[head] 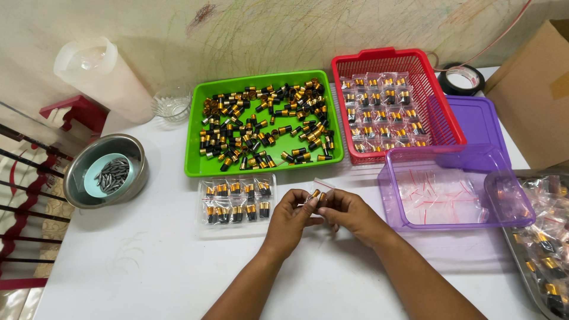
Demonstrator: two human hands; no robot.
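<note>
Left hand (288, 214) + right hand (347, 210) | fingers clamped on small bag (317, 191) | above white table (148, 261)

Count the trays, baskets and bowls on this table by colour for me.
Green tray: 1
Red basket: 1
Purple tub: 1
Purple lid: 1
Clear flat tray: 1
Steel bowl: 1
Steel tray: 1
Total: 7

White table (148, 266); scribbled cream wall (267, 29); red railing (24, 195) at left.
</note>
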